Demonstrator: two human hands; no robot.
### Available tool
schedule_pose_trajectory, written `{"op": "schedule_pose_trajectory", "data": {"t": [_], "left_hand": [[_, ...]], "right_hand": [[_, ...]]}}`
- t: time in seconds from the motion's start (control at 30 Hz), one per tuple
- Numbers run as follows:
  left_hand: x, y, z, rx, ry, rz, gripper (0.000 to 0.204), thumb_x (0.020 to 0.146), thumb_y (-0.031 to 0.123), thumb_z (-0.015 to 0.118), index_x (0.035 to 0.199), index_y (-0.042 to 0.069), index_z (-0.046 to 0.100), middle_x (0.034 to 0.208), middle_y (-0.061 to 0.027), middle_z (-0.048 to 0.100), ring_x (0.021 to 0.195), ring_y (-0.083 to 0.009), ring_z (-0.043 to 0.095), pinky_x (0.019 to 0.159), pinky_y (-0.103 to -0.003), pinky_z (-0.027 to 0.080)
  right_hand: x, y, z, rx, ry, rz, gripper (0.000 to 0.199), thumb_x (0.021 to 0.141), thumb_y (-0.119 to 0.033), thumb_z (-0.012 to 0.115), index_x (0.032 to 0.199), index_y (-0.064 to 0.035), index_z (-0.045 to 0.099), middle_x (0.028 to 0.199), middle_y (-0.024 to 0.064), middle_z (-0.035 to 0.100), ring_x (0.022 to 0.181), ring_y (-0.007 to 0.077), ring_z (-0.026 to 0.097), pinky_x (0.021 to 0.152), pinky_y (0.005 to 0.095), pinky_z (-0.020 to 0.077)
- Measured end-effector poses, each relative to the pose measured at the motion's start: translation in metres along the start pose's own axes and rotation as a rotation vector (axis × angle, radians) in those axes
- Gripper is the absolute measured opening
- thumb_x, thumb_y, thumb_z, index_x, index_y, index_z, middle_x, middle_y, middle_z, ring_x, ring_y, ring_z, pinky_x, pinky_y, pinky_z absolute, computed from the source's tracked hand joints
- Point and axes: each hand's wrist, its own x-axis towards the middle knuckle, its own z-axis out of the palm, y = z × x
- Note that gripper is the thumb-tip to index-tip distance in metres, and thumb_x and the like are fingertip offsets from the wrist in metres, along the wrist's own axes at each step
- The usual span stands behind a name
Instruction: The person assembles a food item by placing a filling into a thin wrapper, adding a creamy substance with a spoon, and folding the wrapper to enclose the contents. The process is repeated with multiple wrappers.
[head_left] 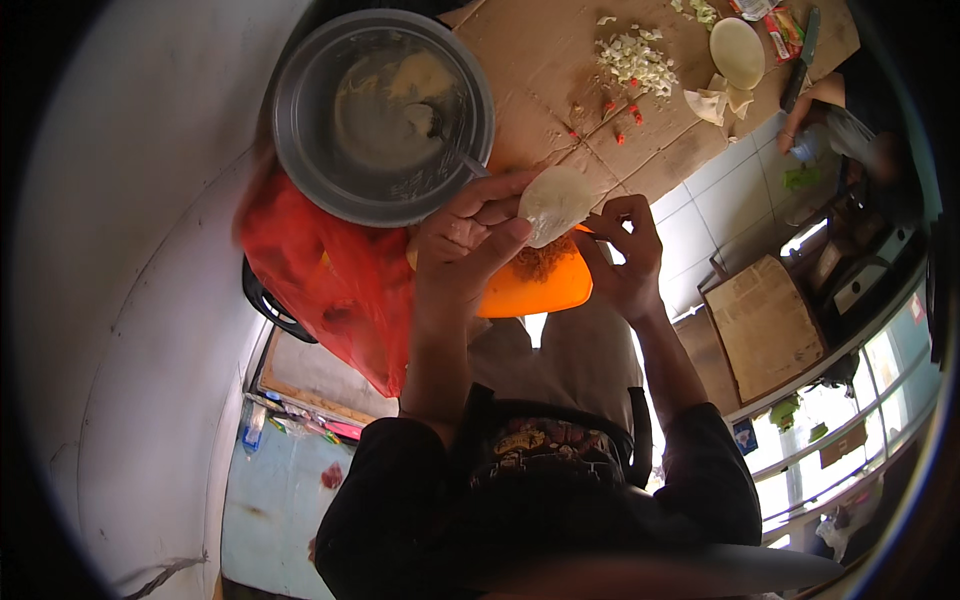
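Holding: the left hand (470, 235) is gripping a thin pale round dough wrapper (556, 203) at the centre of the frame, thumb and fingers pressed against its left edge.
Pinching: the right hand (622, 258) is working the wrapper's right edge, its fingertips curled and pressed together on the fold.
Lying beneath: an orange plastic tray (535, 287) is sitting just under both hands, carrying a brownish shredded filling that is partly hidden by the wrapper.
Standing above: a grey round plastic bowl (383, 115) at the upper left is holding a pale paste and a spoon, blurred and hard to make out.
Draping: a red plastic bag (325, 270) is hanging at the left, covering whatever lies under it.
Spreading: a brown cardboard sheet (560, 70) at the top is bearing chopped white bits and red flecks.
Packaging: small colourful packets (778, 25) at the upper right are being cut off by the rim.
Reaching: another person's hand (812, 105) is showing at the upper right edge, its fingers unclear.
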Motion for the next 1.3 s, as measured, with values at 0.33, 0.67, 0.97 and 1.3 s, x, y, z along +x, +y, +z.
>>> {"op": "schedule_pose_trajectory", "data": {"t": [0.33,0.67,0.97,1.3], "left_hand": [[-0.095,-0.026,-0.049,-0.216,0.168,0.038,0.04,0.104,0.013,0.058,0.135,-0.011,0.053,0.127,-0.0215,0.066,0.115,-0.0281,0.068,0.1,-0.041,0.056],[-0.142,-0.043,-0.067,-0.44,0.438,0.124,0.031,0.105,0.01,0.053,0.132,-0.006,0.057,0.123,-0.0184,0.068,0.111,-0.0248,0.07,0.096,-0.04,0.058],[-0.149,-0.07,-0.073,-0.374,0.358,0.13,0.027,0.106,0.01,0.053,0.126,-0.006,0.057,0.124,-0.0174,0.066,0.114,-0.0238,0.067,0.098,-0.039,0.057],[-0.171,-0.084,-0.061,-0.299,0.468,0.083,0.024,0.104,0.008,0.056,0.125,-0.004,0.059,0.119,-0.0152,0.07,0.107,-0.0218,0.072,0.09,-0.035,0.06]], "right_hand": [[-0.021,-0.015,-0.014,-0.137,-0.083,-0.444,0.032,0.072,0.004,0.077,0.103,-0.0027,0.074,0.09,0.0102,0.071,0.083,0.0282,0.06,0.075,0.0385,0.0487],[-0.061,0.0,0.004,-0.269,-0.181,-0.484,0.035,0.071,-0.001,0.081,0.104,-0.0128,0.079,0.1,0.0009,0.076,0.092,0.0205,0.062,0.085,0.0349,0.0451],[-0.097,0.013,-0.008,-0.193,-0.059,-0.414,0.03,0.074,0.007,0.076,0.102,-0.0043,0.077,0.097,0.0064,0.075,0.093,0.0259,0.061,0.081,0.0338,0.0503],[-0.159,0.034,0.043,-0.075,0.23,-0.297,0.02,0.089,0.011,0.06,0.106,0.007,0.069,0.096,0.019,0.072,0.079,0.028,0.067,0.065,0.0337,0.0559]]}}
